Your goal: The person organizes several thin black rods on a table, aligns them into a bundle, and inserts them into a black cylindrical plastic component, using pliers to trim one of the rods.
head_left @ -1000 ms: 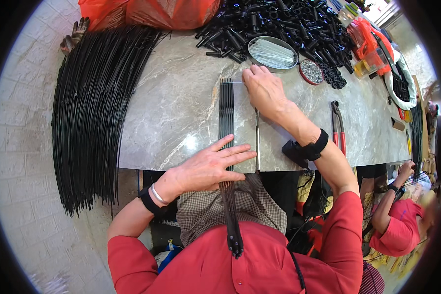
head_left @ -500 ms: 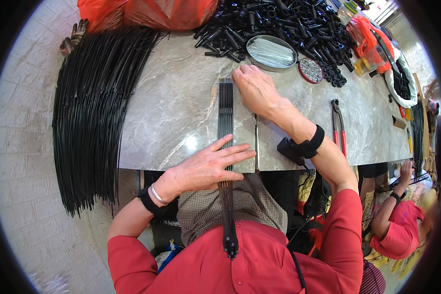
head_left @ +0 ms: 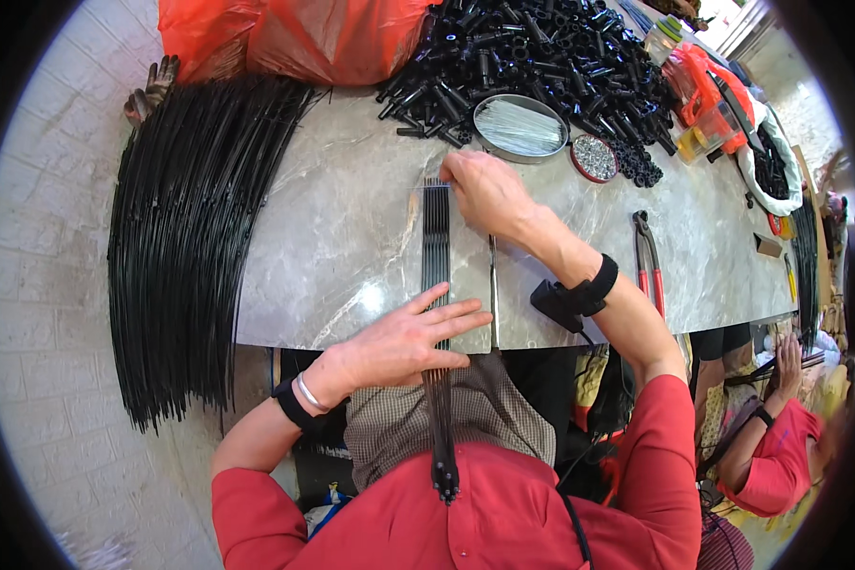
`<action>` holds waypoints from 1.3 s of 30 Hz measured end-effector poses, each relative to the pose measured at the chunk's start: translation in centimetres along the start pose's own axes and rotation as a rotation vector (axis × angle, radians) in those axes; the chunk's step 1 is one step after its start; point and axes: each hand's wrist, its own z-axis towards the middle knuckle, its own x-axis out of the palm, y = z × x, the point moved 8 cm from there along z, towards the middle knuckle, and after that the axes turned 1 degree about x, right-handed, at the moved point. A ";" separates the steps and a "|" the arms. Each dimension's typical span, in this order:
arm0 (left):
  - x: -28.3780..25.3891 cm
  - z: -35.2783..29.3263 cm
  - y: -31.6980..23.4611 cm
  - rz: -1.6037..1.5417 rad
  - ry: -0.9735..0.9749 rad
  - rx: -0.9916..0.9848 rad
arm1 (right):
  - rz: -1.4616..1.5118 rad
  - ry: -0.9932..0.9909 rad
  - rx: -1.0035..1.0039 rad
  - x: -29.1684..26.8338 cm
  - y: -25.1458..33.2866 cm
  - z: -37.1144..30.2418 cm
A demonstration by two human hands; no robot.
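A narrow row of thin black rods (head_left: pixel 436 237) lies side by side on the table and runs toward me, past the near edge onto my lap. My left hand (head_left: pixel 399 332) rests flat across the rods near that edge, palm down with fingers spread. At the far end of the row, my right hand (head_left: pixel 489 190) is closed in a pinch beside the rod tips. A thin metal pin (head_left: pixel 423 187) crosses the rods there and runs to the pinching fingertips, which are partly hidden. An oval tin of similar pale pins (head_left: pixel 520 127) stands just beyond the right hand.
A large bundle of black rods (head_left: pixel 185 247) hangs over the table's left side. Black tubular parts (head_left: pixel 541 57) are heaped at the back, beside red plastic bags (head_left: pixel 332 38). Red-handled pliers (head_left: pixel 648 256) and a dish of small metal pieces (head_left: pixel 595 159) lie right. A co-worker's hand (head_left: pixel 786 366) shows far right.
The whole view has shifted a little, so the table sits lower in it. Both hands keep their places at the rods, with no clear change in grip.
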 end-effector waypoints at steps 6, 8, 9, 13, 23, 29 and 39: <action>0.2 0.3 -0.3 0.007 0.032 0.011 | -0.016 -0.015 0.008 0.3 0.1 -0.2; 0.4 0.1 -0.3 -0.001 0.030 0.004 | -0.031 0.023 0.033 0.3 0.1 -0.3; 0.5 0.0 -0.4 0.009 0.032 0.010 | -0.036 0.012 0.032 -0.1 0.1 -0.3; 0.4 0.1 -0.4 -0.004 0.024 -0.002 | -0.059 -0.050 0.073 -2.9 -2.6 0.0; 0.2 0.1 -0.2 -0.027 0.025 -0.014 | -0.450 0.010 0.254 -5.3 -10.2 -0.3; 0.4 -0.2 0.0 -0.026 0.008 -0.011 | -0.555 0.009 0.231 -5.2 -9.7 0.1; 0.6 -0.1 -0.1 -0.022 -0.002 -0.016 | -0.430 -0.101 0.200 -5.9 -9.6 0.1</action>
